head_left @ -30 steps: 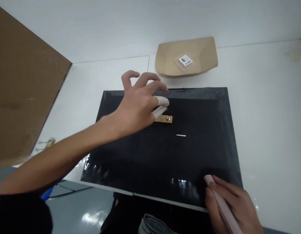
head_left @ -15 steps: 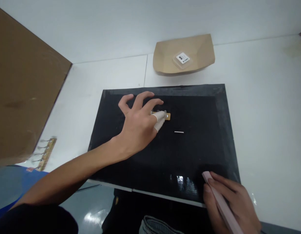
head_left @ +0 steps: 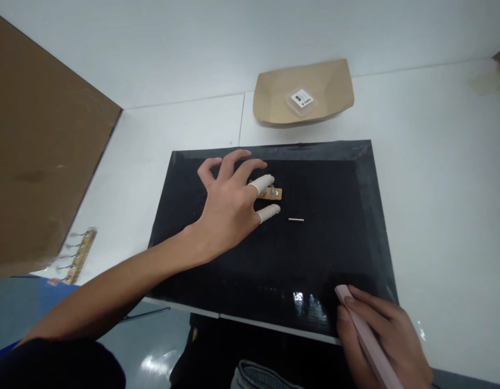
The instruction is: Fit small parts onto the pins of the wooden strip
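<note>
My left hand (head_left: pixel 231 197) hovers over the black mat with its fingers apart, white finger cots on thumb and index finger. Partly hidden under the index finger lies a small tan strip (head_left: pixel 277 193) carrying small clear or metallic pieces, too small to make out. The thumb and index tips stand apart on either side of it. A short thin metal pin (head_left: pixel 296 220) rests on the mat just to the right. At the mat's lower right corner, my right hand (head_left: pixel 390 329) is closed round a pale pink, flat-sided stick (head_left: pixel 365 332); its lower end runs out of view.
The black mat (head_left: pixel 326 248) lies on a white table (head_left: pixel 436 216). Behind it stands a brown paper tray (head_left: pixel 331 81) with a labelled clear plastic box (head_left: pixel 302 101). At the left is a wooden strip (head_left: pixel 82 256) with several metal hooks, near a brown panel (head_left: pixel 43 151).
My left thumb and index finger have spread apart, letting go of the tan strip or a piece on it. My right hand keeps its grip on the pink stick.
</note>
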